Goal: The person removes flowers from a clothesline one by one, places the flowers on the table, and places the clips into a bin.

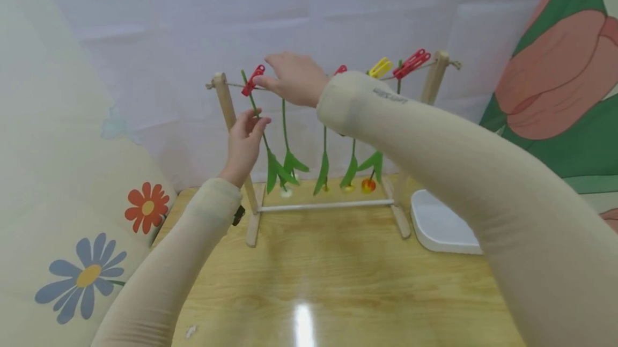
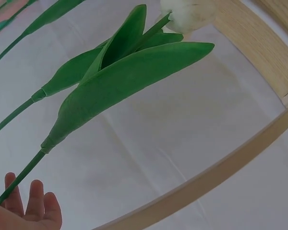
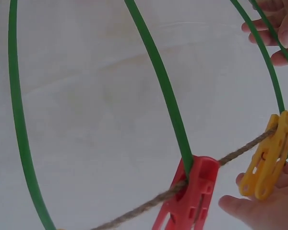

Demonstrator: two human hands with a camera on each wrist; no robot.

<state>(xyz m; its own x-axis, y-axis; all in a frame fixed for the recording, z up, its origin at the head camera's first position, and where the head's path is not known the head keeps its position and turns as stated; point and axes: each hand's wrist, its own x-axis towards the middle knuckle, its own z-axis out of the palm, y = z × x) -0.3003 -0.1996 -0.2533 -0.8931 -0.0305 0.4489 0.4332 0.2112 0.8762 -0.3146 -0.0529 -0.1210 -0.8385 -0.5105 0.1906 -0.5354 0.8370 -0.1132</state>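
My left hand (image 1: pixel 245 146) pinches the green stem of an artificial white tulip (image 2: pixel 187 14), which hangs bloom-down at the rack's left end. A red clothespin (image 1: pixel 253 80) clips this stem's upper end to the rope. My right hand (image 1: pixel 296 79) is beside that clothespin, thumb at its edge and fingers spread apart. In the right wrist view, a yellow clothespin (image 3: pixel 266 158) on the neighbouring stem partly covers the right hand (image 3: pixel 273 196). Farther along the rope sit another yellow clothespin (image 1: pixel 380 67) and a red clothespin (image 1: pixel 412 64). An orange-red tulip (image 1: pixel 368 185) hangs towards the right.
A wooden rack with a left post (image 1: pixel 225 101) and a white lower bar (image 1: pixel 328 206) stands on the wooden table (image 1: pixel 299 266). To its right is a white tray (image 1: pixel 441 223), partly behind my right sleeve. White cloth (image 1: pixel 193 25) hangs behind.
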